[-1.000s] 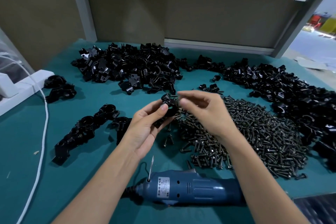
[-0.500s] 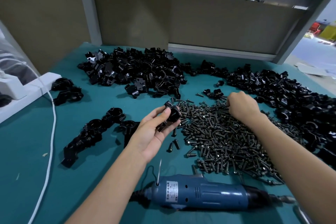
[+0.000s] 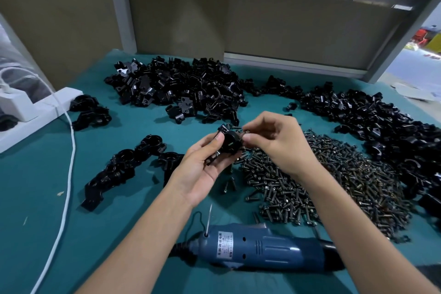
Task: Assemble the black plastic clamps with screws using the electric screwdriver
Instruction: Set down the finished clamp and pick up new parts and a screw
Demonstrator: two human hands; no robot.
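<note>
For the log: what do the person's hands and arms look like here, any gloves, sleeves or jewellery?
The left hand and right hand wear no gloves, and no rings show. The left forearm and right forearm are uncovered to the frame's lower edge: no sleeves, watch or wristband in view.

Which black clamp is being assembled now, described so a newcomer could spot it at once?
On the teal table, find the blue electric screwdriver lying nearest the camera and look just beyond it. The clamp is held in the left hand, with the right hand pinching a screw at its right side. Unlike the heaped clamps around, it is held above the table.
</note>
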